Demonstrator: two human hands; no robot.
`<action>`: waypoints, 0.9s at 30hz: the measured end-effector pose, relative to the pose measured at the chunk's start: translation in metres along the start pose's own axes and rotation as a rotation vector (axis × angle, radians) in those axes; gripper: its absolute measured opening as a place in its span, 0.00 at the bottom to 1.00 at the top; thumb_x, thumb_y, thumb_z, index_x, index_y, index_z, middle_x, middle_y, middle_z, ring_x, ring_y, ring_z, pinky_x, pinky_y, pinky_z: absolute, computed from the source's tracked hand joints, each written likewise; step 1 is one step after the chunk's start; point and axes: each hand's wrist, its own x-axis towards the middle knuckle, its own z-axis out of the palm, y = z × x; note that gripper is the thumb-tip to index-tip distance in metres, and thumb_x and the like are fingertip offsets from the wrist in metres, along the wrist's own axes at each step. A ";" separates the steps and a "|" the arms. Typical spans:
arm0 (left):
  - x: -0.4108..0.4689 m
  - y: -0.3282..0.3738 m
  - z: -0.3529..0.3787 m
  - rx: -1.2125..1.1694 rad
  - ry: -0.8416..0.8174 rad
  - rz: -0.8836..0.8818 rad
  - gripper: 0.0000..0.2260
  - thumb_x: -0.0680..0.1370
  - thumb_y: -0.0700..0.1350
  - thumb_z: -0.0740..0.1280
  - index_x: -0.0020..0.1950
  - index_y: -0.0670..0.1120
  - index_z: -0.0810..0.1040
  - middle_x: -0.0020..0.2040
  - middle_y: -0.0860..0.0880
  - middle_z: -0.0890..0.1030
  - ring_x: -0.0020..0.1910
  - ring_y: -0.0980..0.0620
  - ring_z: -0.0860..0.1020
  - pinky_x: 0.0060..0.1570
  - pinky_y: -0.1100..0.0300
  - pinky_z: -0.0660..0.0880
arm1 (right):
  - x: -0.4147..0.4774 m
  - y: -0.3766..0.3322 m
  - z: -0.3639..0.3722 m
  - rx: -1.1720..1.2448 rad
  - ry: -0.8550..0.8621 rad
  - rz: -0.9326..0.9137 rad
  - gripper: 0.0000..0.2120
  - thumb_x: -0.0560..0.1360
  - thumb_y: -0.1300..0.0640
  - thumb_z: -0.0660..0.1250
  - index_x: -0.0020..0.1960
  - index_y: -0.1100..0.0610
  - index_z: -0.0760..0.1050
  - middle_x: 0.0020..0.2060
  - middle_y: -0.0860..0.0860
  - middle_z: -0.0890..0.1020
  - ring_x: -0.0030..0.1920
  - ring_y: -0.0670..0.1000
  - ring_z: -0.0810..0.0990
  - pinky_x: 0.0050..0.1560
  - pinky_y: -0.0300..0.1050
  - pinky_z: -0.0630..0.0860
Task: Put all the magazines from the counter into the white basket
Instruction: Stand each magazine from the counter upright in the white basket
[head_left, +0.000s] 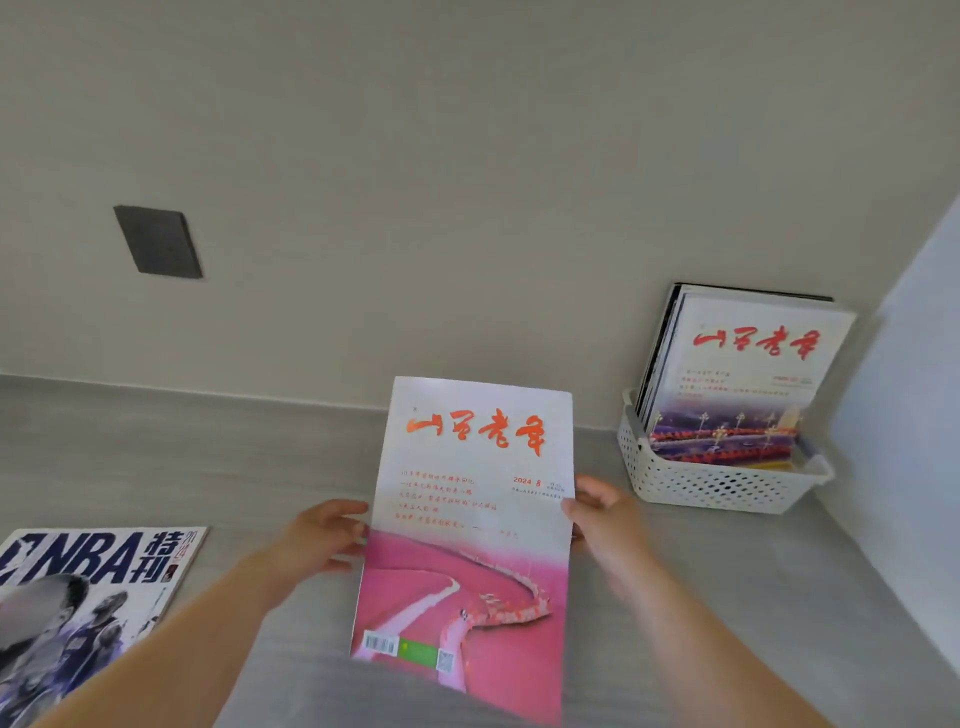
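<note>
**Ana:** Hands first: where are they on the pink magazine (467, 525)?

**Bo:** Left hand (317, 535) on its left edge, right hand (597, 512) on its right edge, roughly at mid-height. Both sets of fingers are curled closed around the cover, thumbs in front. It looks tilted up toward the camera and clear of the grey worktop (727, 597), though its lower edge runs out past the bottom of the view, so I can't confirm that.

**Ana:** And the white basket (717, 486)?

**Bo:** To the right, tucked into the corner against the wall. Several magazines (748, 374) already stand upright in it, leaning back, with a matching red-titled cover at the front.

**Ana:** So how would you do the carry well?

**Bo:** I'd keep the two-edge hold so the thin pages don't sag, swing it right, and bring it down in front of the standing stack, bottom edge first. The open gap is at the basket's near side; aiming there should avoid snagging the covers already inside.

**Ana:** Risks?

**Bo:** The basket looks light, so a hard push could shove it or tip the stack. I'd lower gently, then let go.

**Ana:** Anything left afterwards?

**Bo:** The NBA magazine (88, 603) lies flat on the worktop at far left.
</note>
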 end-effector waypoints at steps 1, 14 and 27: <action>-0.001 0.007 0.012 0.060 -0.030 0.012 0.12 0.76 0.33 0.59 0.59 0.41 0.71 0.39 0.48 0.77 0.38 0.52 0.76 0.37 0.61 0.71 | 0.001 -0.003 -0.013 -0.008 0.007 -0.005 0.18 0.73 0.73 0.56 0.39 0.51 0.75 0.42 0.49 0.80 0.35 0.45 0.78 0.26 0.33 0.75; 0.017 0.102 0.157 0.235 -0.138 0.281 0.07 0.75 0.33 0.61 0.42 0.44 0.74 0.36 0.48 0.78 0.32 0.53 0.76 0.25 0.72 0.75 | 0.045 -0.059 -0.170 -0.069 0.149 -0.167 0.11 0.73 0.69 0.62 0.46 0.56 0.78 0.43 0.49 0.80 0.39 0.45 0.79 0.36 0.37 0.76; 0.046 0.233 0.266 0.246 0.118 0.644 0.04 0.74 0.37 0.65 0.41 0.45 0.75 0.32 0.53 0.76 0.30 0.55 0.75 0.29 0.67 0.77 | 0.106 -0.116 -0.282 0.009 0.485 -0.425 0.13 0.72 0.69 0.62 0.54 0.61 0.77 0.33 0.45 0.78 0.34 0.43 0.75 0.34 0.33 0.74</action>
